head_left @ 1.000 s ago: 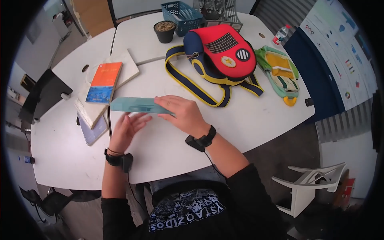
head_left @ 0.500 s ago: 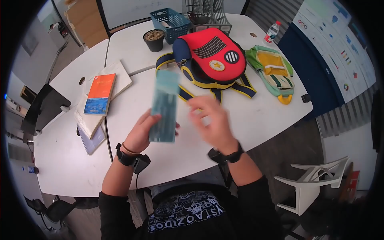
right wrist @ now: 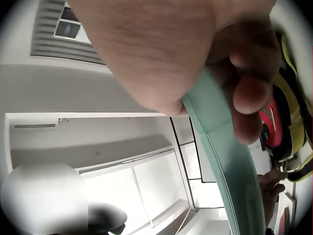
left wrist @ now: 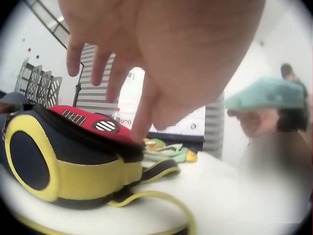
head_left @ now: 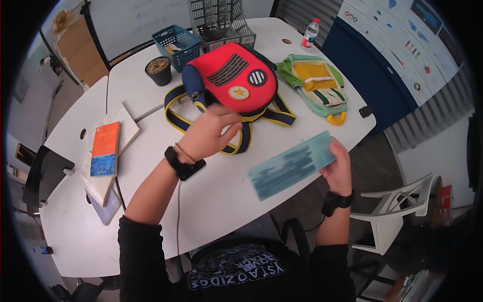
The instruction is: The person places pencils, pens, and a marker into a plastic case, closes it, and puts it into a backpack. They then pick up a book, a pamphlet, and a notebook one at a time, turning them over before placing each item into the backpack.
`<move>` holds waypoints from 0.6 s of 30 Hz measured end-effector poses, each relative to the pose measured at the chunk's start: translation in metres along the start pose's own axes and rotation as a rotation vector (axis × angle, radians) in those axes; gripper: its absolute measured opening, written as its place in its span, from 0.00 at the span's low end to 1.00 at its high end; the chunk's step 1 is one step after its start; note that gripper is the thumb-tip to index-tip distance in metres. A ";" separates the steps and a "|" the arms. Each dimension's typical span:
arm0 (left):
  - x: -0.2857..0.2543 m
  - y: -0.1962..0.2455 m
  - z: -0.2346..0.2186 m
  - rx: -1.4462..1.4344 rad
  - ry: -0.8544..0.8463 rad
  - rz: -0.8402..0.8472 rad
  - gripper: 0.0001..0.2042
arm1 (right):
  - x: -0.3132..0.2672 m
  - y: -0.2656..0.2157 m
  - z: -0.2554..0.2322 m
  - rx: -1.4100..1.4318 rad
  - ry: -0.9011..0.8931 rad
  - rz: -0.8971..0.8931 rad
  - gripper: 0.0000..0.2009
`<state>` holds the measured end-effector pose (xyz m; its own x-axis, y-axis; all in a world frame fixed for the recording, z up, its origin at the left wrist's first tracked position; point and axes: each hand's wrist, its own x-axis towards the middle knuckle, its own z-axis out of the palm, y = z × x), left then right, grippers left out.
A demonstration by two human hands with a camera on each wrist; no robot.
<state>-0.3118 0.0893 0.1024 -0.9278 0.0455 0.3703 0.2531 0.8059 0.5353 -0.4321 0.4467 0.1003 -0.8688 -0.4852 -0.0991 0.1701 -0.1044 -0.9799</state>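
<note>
My right hand point(head_left: 338, 168) grips one end of a flat teal translucent pencil case point(head_left: 289, 166), with dark shapes showing through its lid. It is held tilted over the table's front right. In the right wrist view the fingers point(right wrist: 252, 95) curl round the case's point(right wrist: 225, 161) edge. My left hand point(head_left: 214, 131) holds nothing and hovers in front of the red and navy backpack point(head_left: 239, 75), overlapping its strap in the head view. In the left wrist view the left fingers point(left wrist: 117, 76) hang loosely extended beside the backpack point(left wrist: 88, 161).
A green and yellow bag point(head_left: 317, 83) and a bottle point(head_left: 310, 34) are at the back right. Behind the backpack stand a blue basket point(head_left: 176, 45), a grey rack point(head_left: 221, 27) and a plant pot point(head_left: 159, 71). Books point(head_left: 105, 148) lie stacked at left. A white chair point(head_left: 387, 221) stands at right.
The pencil case passed from both hands to the left hand, then into the right hand, and moved right. The left hand let go and reached toward the backpack. The head view swung right.
</note>
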 end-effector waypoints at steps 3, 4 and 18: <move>0.017 -0.015 0.012 0.505 0.090 0.220 0.06 | 0.003 -0.007 -0.010 0.050 0.169 -0.034 0.21; 0.022 -0.024 0.019 0.582 0.056 0.264 0.05 | 0.004 -0.008 -0.012 0.104 0.219 -0.063 0.21; 0.067 -0.080 -0.072 0.042 0.238 -0.134 0.28 | 0.130 -0.005 0.100 0.048 -0.058 -0.117 0.15</move>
<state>-0.3743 -0.0144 0.1387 -0.8606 -0.1990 0.4688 0.1162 0.8196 0.5611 -0.4993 0.2973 0.1097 -0.8561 -0.5162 0.0269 0.0925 -0.2043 -0.9745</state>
